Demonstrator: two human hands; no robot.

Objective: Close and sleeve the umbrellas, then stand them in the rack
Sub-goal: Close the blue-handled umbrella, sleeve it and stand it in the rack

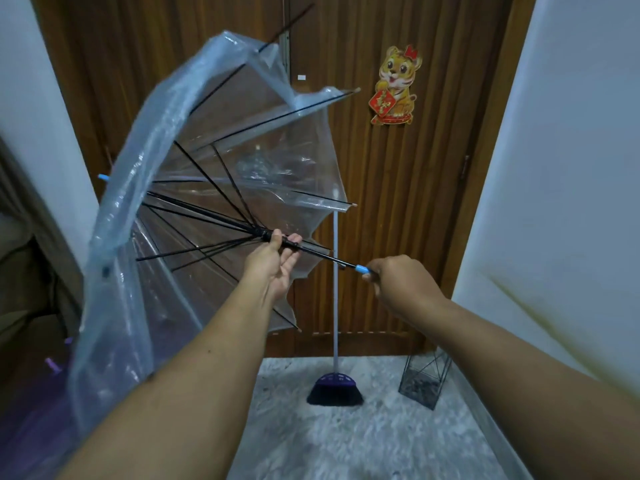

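Left hand (277, 258) grips the slider of a half-open clear umbrella (207, 174), right hand (398, 282) clenches its handle; collapsing ribs could pinch fingers.

Landmark: door (398, 202). Broom (335, 375) stands on floor (381, 445) before door, leaning against it. Rack (425, 382) on floor, right of broom, near door. Umbrella (207, 174) held open before door's left half. Sticker (396, 86) on door, above broom.
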